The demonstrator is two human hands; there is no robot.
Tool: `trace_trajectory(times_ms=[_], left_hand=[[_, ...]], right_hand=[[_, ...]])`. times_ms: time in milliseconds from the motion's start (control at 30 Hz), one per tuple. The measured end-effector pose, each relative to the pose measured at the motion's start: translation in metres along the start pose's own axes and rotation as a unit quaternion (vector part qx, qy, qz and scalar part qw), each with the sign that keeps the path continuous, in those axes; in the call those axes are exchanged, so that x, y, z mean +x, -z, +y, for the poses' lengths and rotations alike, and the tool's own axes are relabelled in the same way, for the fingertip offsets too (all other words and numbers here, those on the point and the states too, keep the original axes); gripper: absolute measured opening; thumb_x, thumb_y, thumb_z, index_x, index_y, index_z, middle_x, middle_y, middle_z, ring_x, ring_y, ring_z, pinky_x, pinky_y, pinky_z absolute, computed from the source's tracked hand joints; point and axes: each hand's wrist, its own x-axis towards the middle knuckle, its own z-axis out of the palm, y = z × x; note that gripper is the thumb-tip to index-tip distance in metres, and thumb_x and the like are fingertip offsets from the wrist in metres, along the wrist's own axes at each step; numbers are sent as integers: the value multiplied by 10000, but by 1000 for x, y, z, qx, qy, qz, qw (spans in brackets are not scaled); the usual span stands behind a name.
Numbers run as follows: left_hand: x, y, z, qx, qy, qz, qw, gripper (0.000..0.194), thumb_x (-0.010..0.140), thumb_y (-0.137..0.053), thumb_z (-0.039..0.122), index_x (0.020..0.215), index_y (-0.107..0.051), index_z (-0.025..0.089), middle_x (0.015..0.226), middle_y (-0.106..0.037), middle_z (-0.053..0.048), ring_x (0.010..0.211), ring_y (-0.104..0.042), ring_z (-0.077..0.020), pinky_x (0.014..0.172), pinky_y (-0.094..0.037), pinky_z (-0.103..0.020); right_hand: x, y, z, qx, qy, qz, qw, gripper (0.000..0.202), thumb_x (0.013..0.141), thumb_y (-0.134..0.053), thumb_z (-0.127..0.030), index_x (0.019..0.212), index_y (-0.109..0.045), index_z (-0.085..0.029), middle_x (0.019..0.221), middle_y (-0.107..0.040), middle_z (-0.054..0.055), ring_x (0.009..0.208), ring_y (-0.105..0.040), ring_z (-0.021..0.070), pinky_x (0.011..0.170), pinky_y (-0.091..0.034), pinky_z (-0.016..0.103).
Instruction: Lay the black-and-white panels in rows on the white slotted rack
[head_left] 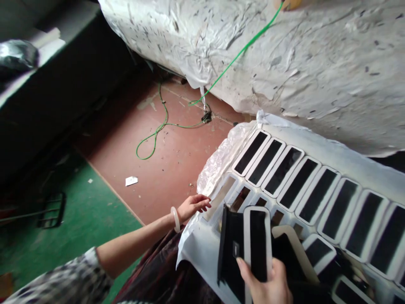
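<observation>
My right hand (268, 283) grips a long white-rimmed panel with a black middle (258, 236) by its lower end, thumb on the left side. Beside that panel is a flat black piece (229, 245) with a small rectangular fitting; whether the hand also holds it I cannot tell. My left hand (193, 206), a pale bangle on its wrist, hovers at the left edge of the plastic-covered table (202, 253). Its fingers are stretched out with nothing in them. Similar white-rimmed black panels (300, 184) lie side by side in a slanting row beyond the hands.
More loose panels (319, 253) and dark parts lie at lower right. A large surface draped in stained white sheeting (300, 63) stands behind. One green cord (243, 48) runs down from it to the red-brown floor (177, 169). A dark ledge (63, 76) is at left.
</observation>
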Motion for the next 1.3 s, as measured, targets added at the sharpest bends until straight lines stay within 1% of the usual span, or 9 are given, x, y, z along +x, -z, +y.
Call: trace_trajectory(times_ms=[100, 200, 300, 467, 600, 833, 1000, 1133, 1300], left_hand=[[5, 9, -28, 149, -23, 89, 985, 349, 812, -636, 434, 982, -657, 130, 910, -681, -74, 766, -604, -168, 732, -477, -283], [8, 6, -45, 227, -42, 114, 966, 203, 855, -582, 310, 963, -663, 160, 912, -682, -46, 761, -610, -153, 713, -481, -254], [9, 2, -51, 269, -83, 122, 952, 186, 869, -552, 240, 992, -673, 170, 891, -657, -39, 723, -600, -136, 700, -485, -238], [9, -2, -57, 366, -141, 94, 915, 264, 810, -602, 190, 1058, -691, 213, 1084, -586, -71, 762, -600, -148, 781, -494, -289], [11, -4, -59, 360, -143, 97, 917, 258, 798, -567, 152, 1022, -688, 194, 1064, -572, -71, 709, -584, -132, 749, -502, -280], [15, -2, -53, 335, -157, 123, 921, 218, 903, -506, 280, 937, -705, 197, 955, -586, -62, 784, -600, -153, 773, -489, -249], [9, -5, -48, 379, -139, 35, 914, 243, 935, -475, 277, 865, -697, 207, 817, -634, -37, 747, -617, -163, 699, -462, -233], [-4, -11, -53, 413, -93, -32, 905, 185, 857, -500, 142, 780, -658, 199, 702, -631, -14, 671, -615, -161, 623, -440, -223], [-9, 0, -59, 375, -138, 101, 911, 245, 848, -454, 100, 928, -669, 186, 852, -641, -51, 754, -626, -162, 693, -470, -241]], right_hand=[[7, -35, -32, 172, -101, -54, 979, 696, 402, -701, -803, 784, -502, -257, 752, -668, 43, 752, -636, 282, 683, -497, 394], [18, -65, -58, 210, -89, -3, 974, 633, 474, -642, -808, 725, -463, -255, 737, -630, 67, 742, -610, 280, 686, -472, 397], [27, -78, -70, 192, -58, 32, 979, 596, 537, -572, -814, 708, -424, -262, 712, -590, 66, 721, -588, 285, 663, -450, 403], [39, -82, -63, 190, 4, 31, 981, 530, 655, -541, -756, 785, -469, -248, 788, -614, 93, 783, -588, 305, 728, -438, 425], [55, -96, -68, 234, 83, 39, 968, 486, 737, -503, -714, 773, -497, -229, 759, -612, 90, 758, -580, 274, 725, -437, 392], [76, -135, -74, 273, 43, 35, 960, 530, 725, -473, -750, 758, -499, -221, 747, -613, 88, 726, -569, 252, 722, -451, 383], [69, -127, -71, 229, 82, 56, 968, 491, 760, -473, -709, 779, -525, -221, 728, -604, 77, 713, -564, 242, 684, -426, 351], [72, -136, -69, 246, 72, 22, 966, 528, 728, -465, -752, 737, -505, -226, 725, -609, 79, 725, -567, 251, 723, -433, 375], [87, -161, -64, 275, 50, -14, 960, 541, 732, -495, -725, 792, -580, -194, 738, -666, 81, 707, -605, 245, 668, -482, 352]])
